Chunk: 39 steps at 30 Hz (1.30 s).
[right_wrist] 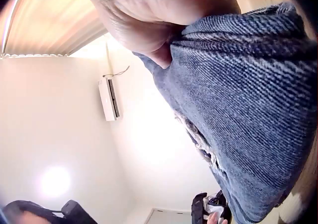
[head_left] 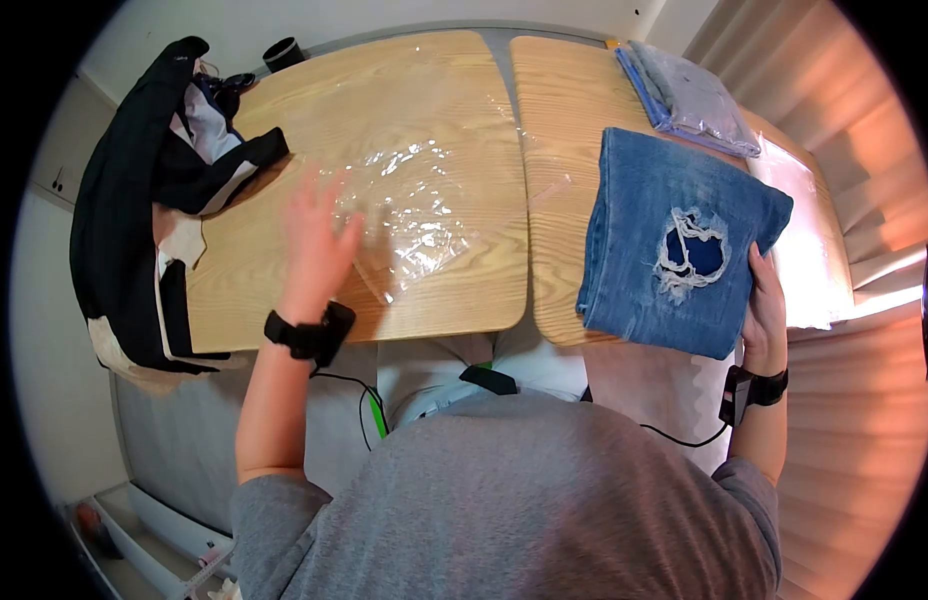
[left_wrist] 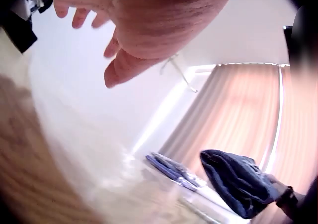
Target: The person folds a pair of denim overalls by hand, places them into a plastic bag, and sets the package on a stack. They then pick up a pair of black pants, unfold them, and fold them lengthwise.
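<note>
In the head view, folded blue jeans (head_left: 634, 230) with a frayed white-edged hole are at the right table. My right hand (head_left: 766, 310) grips their right edge. The right wrist view shows the thumb pressed on the denim (right_wrist: 238, 104) beside its thick folded layers; the other fingers are mostly hidden behind it. My left hand (head_left: 319, 240) is over the left table with fingers spread, holding nothing. Beside it a clear plastic bag (head_left: 414, 210) lies flat on the wood, shiny and wrinkled. The left wrist view has the left palm (left_wrist: 154, 25) at the top.
Black and white clothing (head_left: 124, 220) is heaped along the left table's (head_left: 474, 300) left edge. Bagged folded garments (head_left: 689, 95) lie at the back of the right table (head_left: 564, 90), with a shiny white package (head_left: 809, 250) beside the jeans. A narrow gap separates the tables. A black cup-like object (head_left: 282, 54) stands behind.
</note>
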{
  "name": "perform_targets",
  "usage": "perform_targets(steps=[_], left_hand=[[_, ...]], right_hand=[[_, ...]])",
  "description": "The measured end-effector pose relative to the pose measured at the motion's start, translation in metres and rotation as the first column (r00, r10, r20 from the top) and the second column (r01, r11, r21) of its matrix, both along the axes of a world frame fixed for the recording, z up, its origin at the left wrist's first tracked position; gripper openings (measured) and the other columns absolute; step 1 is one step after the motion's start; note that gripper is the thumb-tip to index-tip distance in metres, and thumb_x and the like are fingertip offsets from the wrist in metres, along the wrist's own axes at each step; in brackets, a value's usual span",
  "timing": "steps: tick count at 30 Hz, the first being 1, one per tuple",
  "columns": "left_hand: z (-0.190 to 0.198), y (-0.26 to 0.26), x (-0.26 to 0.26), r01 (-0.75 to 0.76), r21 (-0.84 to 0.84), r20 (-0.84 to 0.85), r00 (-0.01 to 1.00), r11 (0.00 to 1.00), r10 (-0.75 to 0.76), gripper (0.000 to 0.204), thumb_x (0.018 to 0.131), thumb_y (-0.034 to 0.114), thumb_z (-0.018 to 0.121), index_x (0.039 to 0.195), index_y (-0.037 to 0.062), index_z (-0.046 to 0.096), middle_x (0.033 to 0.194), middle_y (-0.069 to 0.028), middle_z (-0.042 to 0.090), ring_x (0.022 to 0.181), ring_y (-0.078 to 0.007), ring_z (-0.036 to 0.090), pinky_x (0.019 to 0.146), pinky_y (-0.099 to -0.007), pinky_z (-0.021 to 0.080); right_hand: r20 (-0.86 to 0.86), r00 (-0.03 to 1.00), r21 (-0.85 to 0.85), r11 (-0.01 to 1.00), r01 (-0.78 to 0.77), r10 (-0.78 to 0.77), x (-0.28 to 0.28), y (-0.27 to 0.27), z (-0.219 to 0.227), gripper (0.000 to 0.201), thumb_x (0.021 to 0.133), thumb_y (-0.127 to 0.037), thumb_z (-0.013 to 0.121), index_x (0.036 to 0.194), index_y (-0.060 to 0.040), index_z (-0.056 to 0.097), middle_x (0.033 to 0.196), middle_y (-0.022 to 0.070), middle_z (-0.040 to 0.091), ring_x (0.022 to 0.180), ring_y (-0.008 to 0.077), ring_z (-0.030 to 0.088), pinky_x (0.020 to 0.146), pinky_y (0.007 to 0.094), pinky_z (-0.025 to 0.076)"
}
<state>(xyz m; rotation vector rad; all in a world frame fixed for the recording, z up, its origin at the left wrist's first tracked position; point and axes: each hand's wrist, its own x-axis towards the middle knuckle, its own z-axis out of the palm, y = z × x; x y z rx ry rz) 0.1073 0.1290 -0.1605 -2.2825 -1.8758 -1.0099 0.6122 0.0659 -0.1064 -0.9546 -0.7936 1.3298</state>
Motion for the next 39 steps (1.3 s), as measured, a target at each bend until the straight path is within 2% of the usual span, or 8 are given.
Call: perform_targets(steps=[3, 6, 16, 18, 22, 29, 33, 39], left_hand=[[0.008, -0.036, 0.041, 0.277, -0.289, -0.082, 0.946, 0.916, -0.312, 0.046, 0.084, 0.022, 0.063, 0.127, 0.0130, 0.053, 0.144, -0.0203, 0.032, 0.132, -0.0428, 0.028, 0.105, -0.0461, 0.029], [0.000, -0.051, 0.063, 0.243, -0.417, -0.179, 0.923, 0.876, -0.341, 0.047, 0.084, 0.027, 0.062, 0.128, 0.0139, 0.052, 0.142, -0.0218, 0.033, 0.131, -0.0437, 0.029, 0.106, -0.0471, 0.028], [-0.022, -0.044, 0.061, 0.215, -0.248, -0.195, 0.944, 0.945, -0.266, 0.054, 0.082, 0.022, 0.063, 0.128, -0.0012, 0.045, 0.136, -0.0218, 0.040, 0.126, -0.0371, 0.037, 0.102, -0.0446, 0.034], [-0.022, -0.038, 0.057, 0.309, -0.187, 0.027, 0.951, 0.932, -0.309, 0.052, 0.080, 0.001, 0.055, 0.130, -0.0015, 0.042, 0.134, -0.0212, 0.042, 0.122, -0.0365, 0.041, 0.102, -0.0402, 0.035], [-0.012, -0.035, 0.057, 0.268, -0.059, 0.186, 0.949, 0.962, -0.253, 0.071, 0.069, -0.019, 0.042, 0.136, 0.0027, 0.038, 0.137, -0.0185, 0.042, 0.124, -0.0358, 0.042, 0.104, -0.0388, 0.035], [-0.012, -0.044, 0.052, 0.225, -0.027, 0.218, 0.952, 0.974, -0.214, 0.083, 0.061, -0.022, 0.034, 0.140, 0.0024, 0.033, 0.142, -0.0179, 0.035, 0.131, -0.0339, 0.034, 0.109, -0.0373, 0.029], [-0.015, -0.044, 0.053, 0.347, -0.063, 0.183, 0.926, 0.936, -0.330, 0.081, 0.065, -0.022, 0.040, 0.142, 0.0017, 0.028, 0.145, -0.0183, 0.031, 0.133, -0.0338, 0.031, 0.110, -0.0370, 0.027], [-0.016, -0.049, 0.046, 0.406, -0.118, 0.124, 0.912, 0.906, -0.392, 0.080, 0.070, -0.016, 0.054, 0.142, 0.0014, 0.026, 0.146, -0.0182, 0.029, 0.135, -0.0339, 0.029, 0.110, -0.0378, 0.026]], right_hand=[[-0.020, 0.997, -0.031, 0.997, -0.070, 0.069, -0.014, 0.003, -0.001, 0.041, 0.097, -0.015, 0.046, 0.134, -0.0023, 0.036, 0.125, 0.0140, 0.053, 0.109, 0.0224, 0.057, 0.092, 0.0352, 0.049], [-0.089, 0.975, -0.045, 0.977, -0.207, 0.203, -0.031, 0.008, -0.003, 0.039, 0.097, -0.016, 0.046, 0.132, -0.0010, 0.038, 0.123, 0.0135, 0.054, 0.106, 0.0208, 0.058, 0.090, 0.0328, 0.050], [-0.129, 0.918, -0.106, 0.915, -0.389, 0.375, -0.082, 0.014, -0.011, 0.042, 0.095, -0.014, 0.050, 0.133, -0.0012, 0.036, 0.123, 0.0118, 0.054, 0.107, 0.0185, 0.057, 0.092, 0.0337, 0.049], [-0.147, 0.900, -0.110, 0.898, -0.427, 0.410, -0.100, 0.013, -0.015, 0.044, 0.095, -0.013, 0.050, 0.134, -0.0029, 0.034, 0.126, 0.0116, 0.051, 0.110, 0.0188, 0.055, 0.094, 0.0344, 0.047], [-0.189, 0.832, -0.145, 0.823, -0.550, 0.522, -0.119, 0.030, -0.028, 0.043, 0.095, -0.012, 0.050, 0.134, -0.0033, 0.034, 0.126, 0.0127, 0.051, 0.109, 0.0193, 0.056, 0.093, 0.0342, 0.049], [-0.297, 0.799, -0.237, 0.770, -0.592, 0.523, -0.126, 0.062, -0.059, 0.041, 0.095, -0.014, 0.050, 0.132, -0.0040, 0.035, 0.122, 0.0143, 0.054, 0.105, 0.0216, 0.059, 0.089, 0.0356, 0.053], [-0.314, 0.778, -0.216, 0.757, -0.616, 0.544, -0.144, 0.063, -0.050, 0.039, 0.095, -0.013, 0.050, 0.130, -0.0021, 0.038, 0.119, 0.0151, 0.055, 0.104, 0.0214, 0.060, 0.088, 0.0361, 0.053], [-0.343, 0.742, -0.481, 0.571, -0.665, 0.576, -0.152, 0.082, -0.058, 0.036, 0.095, -0.012, 0.047, 0.128, 0.0024, 0.041, 0.117, 0.0188, 0.057, 0.101, 0.0264, 0.062, 0.087, 0.0400, 0.054]])
